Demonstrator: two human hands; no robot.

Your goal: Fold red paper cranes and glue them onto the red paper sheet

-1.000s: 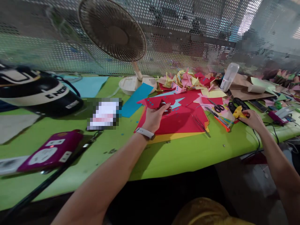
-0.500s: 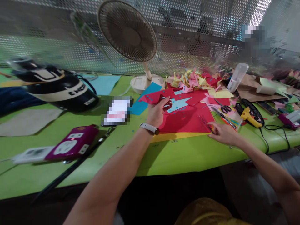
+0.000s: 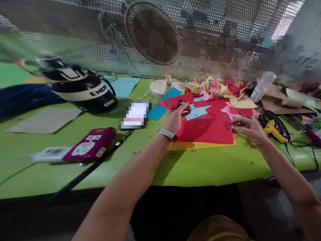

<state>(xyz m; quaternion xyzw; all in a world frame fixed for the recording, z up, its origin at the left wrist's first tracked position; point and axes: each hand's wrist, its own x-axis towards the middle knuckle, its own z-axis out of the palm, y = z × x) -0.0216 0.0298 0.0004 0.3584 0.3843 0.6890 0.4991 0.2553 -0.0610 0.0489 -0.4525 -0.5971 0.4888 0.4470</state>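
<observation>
Pinching tweezers (image 3: 227, 122) in right hand (image 3: 248, 130), right of dotted red paper (image 3: 173, 101) in left hand (image 3: 175, 117).

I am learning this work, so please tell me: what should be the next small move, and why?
Probably bring the tweezers, held in the right hand, toward the loose blue dots, because the left hand holds the dotted red paper nearby.

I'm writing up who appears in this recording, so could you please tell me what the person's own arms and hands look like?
The left hand and right hand are ungloved, and no sleeve shows on the visible left arm or right arm. The left wrist wears a pale grey band with a dark, rounded case, apparently a watch. The right wrist looks unadorned.
</observation>
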